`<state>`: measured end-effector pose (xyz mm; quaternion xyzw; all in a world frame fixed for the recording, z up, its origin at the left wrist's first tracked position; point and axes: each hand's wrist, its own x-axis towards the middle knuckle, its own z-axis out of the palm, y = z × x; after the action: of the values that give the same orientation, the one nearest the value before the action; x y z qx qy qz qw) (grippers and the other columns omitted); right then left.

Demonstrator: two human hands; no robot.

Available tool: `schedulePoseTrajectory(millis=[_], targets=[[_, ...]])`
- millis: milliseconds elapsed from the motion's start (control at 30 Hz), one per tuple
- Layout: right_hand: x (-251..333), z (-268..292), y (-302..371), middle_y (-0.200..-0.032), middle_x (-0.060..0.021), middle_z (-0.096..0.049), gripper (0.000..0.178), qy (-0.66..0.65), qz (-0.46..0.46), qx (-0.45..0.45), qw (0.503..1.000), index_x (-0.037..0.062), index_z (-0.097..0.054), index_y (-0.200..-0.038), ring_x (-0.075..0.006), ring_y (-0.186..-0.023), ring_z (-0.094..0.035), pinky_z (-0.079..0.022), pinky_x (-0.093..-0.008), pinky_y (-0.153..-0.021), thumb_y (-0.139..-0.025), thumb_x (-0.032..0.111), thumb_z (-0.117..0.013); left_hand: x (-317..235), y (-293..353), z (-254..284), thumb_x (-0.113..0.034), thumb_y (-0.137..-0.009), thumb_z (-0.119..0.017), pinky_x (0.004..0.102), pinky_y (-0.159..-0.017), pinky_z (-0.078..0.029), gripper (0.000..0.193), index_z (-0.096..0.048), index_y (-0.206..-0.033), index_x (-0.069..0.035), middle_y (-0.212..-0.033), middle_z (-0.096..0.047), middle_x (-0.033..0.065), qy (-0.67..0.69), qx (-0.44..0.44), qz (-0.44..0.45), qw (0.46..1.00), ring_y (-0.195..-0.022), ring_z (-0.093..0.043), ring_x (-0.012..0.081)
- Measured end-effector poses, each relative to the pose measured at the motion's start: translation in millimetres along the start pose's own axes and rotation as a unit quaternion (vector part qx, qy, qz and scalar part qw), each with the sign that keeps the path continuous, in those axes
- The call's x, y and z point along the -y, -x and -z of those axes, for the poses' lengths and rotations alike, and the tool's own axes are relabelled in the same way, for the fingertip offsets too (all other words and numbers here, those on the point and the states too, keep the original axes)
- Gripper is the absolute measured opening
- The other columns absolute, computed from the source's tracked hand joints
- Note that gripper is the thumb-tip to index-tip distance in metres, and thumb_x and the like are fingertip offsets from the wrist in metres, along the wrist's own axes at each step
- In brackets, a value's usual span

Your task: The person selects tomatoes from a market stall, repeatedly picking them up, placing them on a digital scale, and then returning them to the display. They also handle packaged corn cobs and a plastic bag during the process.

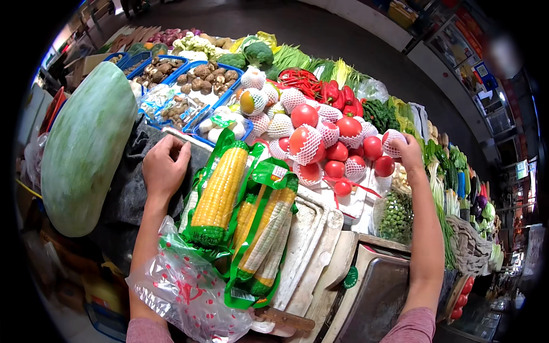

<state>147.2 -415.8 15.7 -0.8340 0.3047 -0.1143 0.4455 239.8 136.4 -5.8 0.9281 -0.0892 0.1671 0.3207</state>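
At the right of the tomato pile, the fingers of my right hand [408, 151] grip a tomato in a white foam net [393, 143]. Loose and netted tomatoes [306, 144] lie just left of it. My left hand [165, 166] is closed, fingers curled, above the edge of a pale box; what it may hold is hidden. Beside that hand lie packs of yellow corn [220, 191] in green-edged clear wrapping. A clear plastic bag with red marks [191, 286] lies against my left forearm, below the corn.
A big pale green winter melon [88, 148] stands at the left. Blue trays of mushrooms [209, 78], red peppers [337, 96] and leafy vegetables fill the stall's far side. A metal-topped scale [377, 297] sits near my right forearm, with a bag of green beads-like vegetables [393, 216] beyond it.
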Motion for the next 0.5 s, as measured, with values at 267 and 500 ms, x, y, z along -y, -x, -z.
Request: schedulePoseTrajectory(millis=[267, 500], targets=[[-5, 15, -4, -0.101, -0.0053, -0.07, 0.037, -0.264, -0.075, -0.024, 0.961, 0.0078, -0.064, -0.118, -0.0165, -0.083, -0.07, -0.059, -0.0313, -0.069, -0.089, 0.03, -0.065, 0, 1, 0, -0.023, -0.091, -0.076, 0.0399, -0.062, -0.05, 0.024, -0.066, -0.081, -0.005, -0.074, -0.067, 0.0103, -0.002, 0.0, -0.007, 1.0, -0.065, -0.066, 0.0277], [-10, -21, 14, -0.114, -0.0127, -0.07, 0.055, 0.033, 0.034, 0.069, 0.996, 0.0023, -0.062, -0.131, -0.02, -0.101, -0.07, -0.059, -0.0353, -0.087, -0.083, 0.028, -0.071, -5, 0, 1, -0.021, -0.091, -0.077, 0.0386, -0.06, -0.05, 0.023, -0.066, -0.08, -0.005, -0.074, -0.068, 0.0102, 0.016, -0.008, -0.012, 1.0, -0.063, -0.067, 0.0262]])
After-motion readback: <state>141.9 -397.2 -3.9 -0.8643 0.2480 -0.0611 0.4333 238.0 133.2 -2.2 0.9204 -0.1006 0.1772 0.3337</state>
